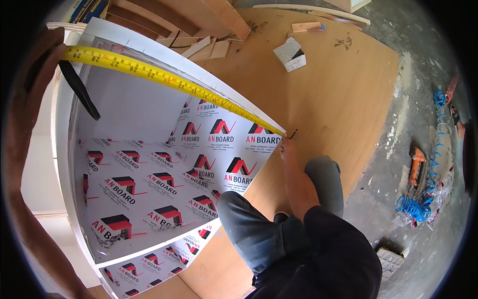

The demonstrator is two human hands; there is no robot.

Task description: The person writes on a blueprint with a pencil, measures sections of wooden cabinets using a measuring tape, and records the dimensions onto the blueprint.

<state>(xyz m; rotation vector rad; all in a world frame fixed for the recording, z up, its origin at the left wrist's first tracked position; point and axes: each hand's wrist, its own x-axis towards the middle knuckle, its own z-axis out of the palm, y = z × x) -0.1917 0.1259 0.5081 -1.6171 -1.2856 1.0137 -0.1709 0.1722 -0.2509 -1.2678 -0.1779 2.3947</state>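
Observation:
A yellow tape measure point(169, 78) is stretched along the upper edge of an open white cabinet box point(239, 103). My left hand point(44, 62), at the far upper left, is closed around the tape's case end, and a black strap point(79, 90) hangs beneath it. The case itself is mostly hidden by the fingers. My right hand point(287, 148) pinches the tape's other end at the box's near corner. A dark pencil point(294, 133) sticks out from those same fingers. Printed "AN BOARD" film point(162, 182) lines part of the box's inside.
A wooden sheet point(338, 89) lies on the concrete floor point(371, 199) under my legs. Brown wood pieces point(219, 17) and offcuts stand behind the box. To the right lie a blue coiled hose point(416, 209) and an orange tool point(416, 164). A speckled block point(290, 54) sits on the sheet.

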